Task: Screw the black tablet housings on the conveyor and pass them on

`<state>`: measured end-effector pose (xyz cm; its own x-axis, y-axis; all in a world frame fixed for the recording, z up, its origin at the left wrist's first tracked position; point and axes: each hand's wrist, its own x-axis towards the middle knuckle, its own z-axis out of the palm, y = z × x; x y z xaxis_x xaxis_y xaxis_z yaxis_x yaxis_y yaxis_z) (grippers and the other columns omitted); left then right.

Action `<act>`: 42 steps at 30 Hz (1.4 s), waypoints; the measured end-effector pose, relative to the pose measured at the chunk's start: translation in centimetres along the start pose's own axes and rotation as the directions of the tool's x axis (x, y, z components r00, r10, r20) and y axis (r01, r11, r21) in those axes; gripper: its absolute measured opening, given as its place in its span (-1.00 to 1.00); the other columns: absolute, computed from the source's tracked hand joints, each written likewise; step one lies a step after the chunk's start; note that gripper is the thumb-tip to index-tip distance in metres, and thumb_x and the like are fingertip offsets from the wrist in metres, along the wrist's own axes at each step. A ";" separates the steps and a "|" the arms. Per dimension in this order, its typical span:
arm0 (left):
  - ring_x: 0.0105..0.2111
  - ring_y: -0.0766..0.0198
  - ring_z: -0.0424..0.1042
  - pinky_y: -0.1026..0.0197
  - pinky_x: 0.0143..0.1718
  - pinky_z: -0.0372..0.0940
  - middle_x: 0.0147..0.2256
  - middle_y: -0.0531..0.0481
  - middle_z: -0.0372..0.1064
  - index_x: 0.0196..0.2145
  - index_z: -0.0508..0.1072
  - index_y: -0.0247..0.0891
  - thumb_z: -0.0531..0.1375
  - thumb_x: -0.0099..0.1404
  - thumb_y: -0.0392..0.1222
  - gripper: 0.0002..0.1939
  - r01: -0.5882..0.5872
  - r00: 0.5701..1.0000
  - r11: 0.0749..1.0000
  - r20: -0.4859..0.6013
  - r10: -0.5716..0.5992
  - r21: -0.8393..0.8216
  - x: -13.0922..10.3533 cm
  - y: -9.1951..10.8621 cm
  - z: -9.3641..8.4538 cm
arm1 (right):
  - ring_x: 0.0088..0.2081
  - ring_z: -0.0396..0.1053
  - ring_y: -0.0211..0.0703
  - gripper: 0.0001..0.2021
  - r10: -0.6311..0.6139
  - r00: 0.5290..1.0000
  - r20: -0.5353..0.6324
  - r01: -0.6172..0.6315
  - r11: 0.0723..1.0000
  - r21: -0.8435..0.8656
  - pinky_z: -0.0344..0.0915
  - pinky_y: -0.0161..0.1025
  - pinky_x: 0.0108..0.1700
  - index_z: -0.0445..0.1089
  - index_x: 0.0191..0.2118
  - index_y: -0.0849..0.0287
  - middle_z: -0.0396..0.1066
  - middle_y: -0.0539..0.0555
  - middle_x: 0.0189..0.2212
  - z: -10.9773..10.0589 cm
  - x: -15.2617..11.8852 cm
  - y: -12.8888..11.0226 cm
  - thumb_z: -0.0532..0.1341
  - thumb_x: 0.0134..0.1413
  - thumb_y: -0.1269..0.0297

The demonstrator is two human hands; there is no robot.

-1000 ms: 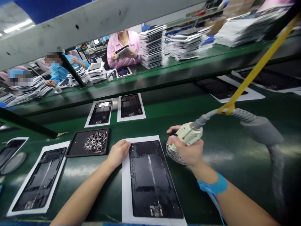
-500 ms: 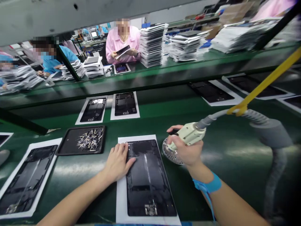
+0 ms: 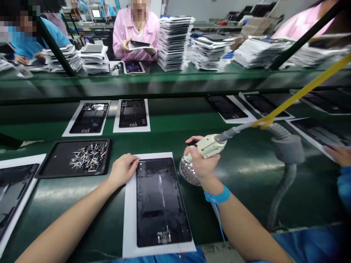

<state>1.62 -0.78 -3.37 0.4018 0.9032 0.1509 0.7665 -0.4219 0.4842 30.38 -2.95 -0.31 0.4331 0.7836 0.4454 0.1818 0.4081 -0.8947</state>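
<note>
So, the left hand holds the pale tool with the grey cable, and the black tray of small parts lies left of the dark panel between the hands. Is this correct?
Not quite: in the head view, the right hand, not the left hand, holds the pale tool with the grey cable. The black tray of small parts lies left of that dark panel.

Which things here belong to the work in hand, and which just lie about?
In the work:
right hand, gripping the pale handheld tool
left hand, at a corner of the black panel
white sheet under that panel

Apparently lying about:
tray of small parts, untouched
tall stack on the far bench
</note>
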 end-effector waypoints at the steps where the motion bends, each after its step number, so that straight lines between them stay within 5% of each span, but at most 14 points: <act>1: -0.32 0.21 0.43 0.20 -0.25 0.25 -0.40 -0.01 0.42 -0.25 0.53 -0.21 0.06 0.46 -0.11 -0.72 -0.006 1.000 1.000 -0.008 0.006 -0.001 0.0 0.0 0.0 | -0.57 0.40 -0.30 -0.82 -0.007 1.000 -0.004 0.007 1.000 0.005 0.41 -0.26 -0.52 0.40 -0.20 0.13 0.48 -0.01 -0.35 0.0 0.1 0.1 0.32 0.05 0.29; 17: -0.37 0.24 0.42 0.21 -0.30 0.25 -0.42 -0.01 0.42 -0.27 0.54 -0.24 0.06 0.47 -0.14 -0.72 -0.053 0.998 0.998 -0.039 0.053 -0.023 0.1 -0.2 0.0 | -0.59 0.40 -0.31 -0.80 -0.001 1.000 -0.024 0.003 0.997 0.080 0.37 -0.31 -0.57 0.43 -0.20 0.14 0.48 -0.03 -0.37 0.1 0.1 0.5 0.35 0.00 0.36; 23: -0.37 0.26 0.46 0.24 -0.29 0.28 -0.38 -0.01 0.47 -0.27 0.55 -0.23 0.08 0.46 -0.19 -0.75 -0.047 0.998 0.995 -0.054 0.042 -0.090 0.4 -0.8 0.4 | -0.61 0.40 -0.32 -0.86 -0.028 0.998 -0.062 0.034 0.994 0.103 0.37 -0.29 -0.58 0.43 -0.23 0.15 0.46 -0.02 -0.36 0.2 -0.1 -1.8 0.32 0.07 0.30; 28: -0.31 0.24 0.48 0.23 -0.22 0.32 -0.33 -0.03 0.49 -0.22 0.56 -0.22 0.09 0.47 -0.23 -0.77 -0.065 0.997 0.993 -0.039 0.061 -0.098 0.5 -1.2 0.8 | -0.60 0.40 -0.33 -0.82 -0.013 0.994 0.104 -0.017 0.958 0.285 0.36 -0.33 -0.63 0.42 -0.16 0.09 0.45 -0.02 -0.33 4.7 -1.4 -3.4 0.33 0.12 0.25; 34: -0.33 0.26 0.44 0.26 -0.25 0.32 -0.36 -0.01 0.42 -0.23 0.54 -0.24 0.09 0.48 -0.25 -0.78 -0.095 0.995 0.983 -0.049 0.088 -0.158 0.5 -1.4 0.7 | -0.51 0.44 -0.30 -0.76 0.001 0.951 0.310 -0.108 0.938 0.328 0.45 -0.28 -0.49 0.42 -0.09 0.06 0.49 0.01 -0.26 12.0 -3.4 -1.9 0.35 0.12 0.25; 42: -0.34 0.25 0.42 0.26 -0.27 0.32 -0.35 -0.02 0.37 -0.28 0.52 -0.24 0.09 0.46 -0.28 -0.79 -0.091 0.995 0.979 -0.056 0.082 -0.184 0.5 -1.6 1.4 | -0.37 0.49 -0.20 -0.74 0.017 0.929 0.370 -0.125 0.955 0.271 0.50 -0.16 -0.27 0.39 -0.08 0.08 0.48 0.02 -0.29 13.5 -3.9 -0.3 0.35 0.12 0.25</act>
<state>1.31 0.24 -5.31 0.4349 0.8684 0.2382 0.6211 -0.4809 0.6189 16.68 0.19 -1.33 0.0793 0.9081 0.4112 -0.1195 0.4182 -0.9005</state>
